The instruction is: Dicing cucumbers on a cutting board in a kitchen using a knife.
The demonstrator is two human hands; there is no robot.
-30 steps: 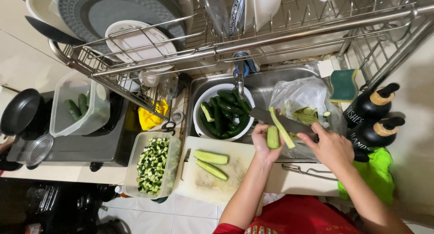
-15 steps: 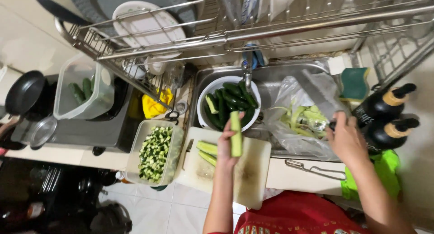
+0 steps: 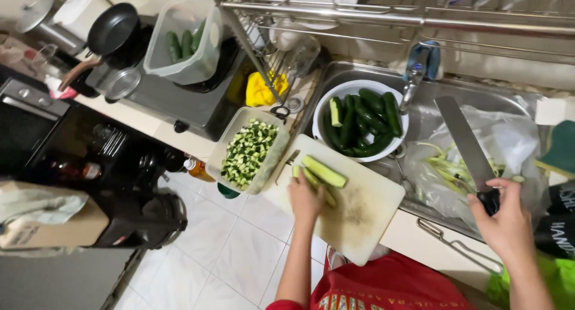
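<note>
Pale green cucumber halves lie on the cutting board, the left hand pressing flat on one (wet, firm, likely slippery; best pinned from above). Right of the board, the right hand grips a cleaver over the sink. Left of the board sits a tub of diced cucumber; the board overhangs the counter edge.

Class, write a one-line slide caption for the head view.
Left hand steadies cucumber pieces on cutting board; right hand holds knife over sink.
</note>
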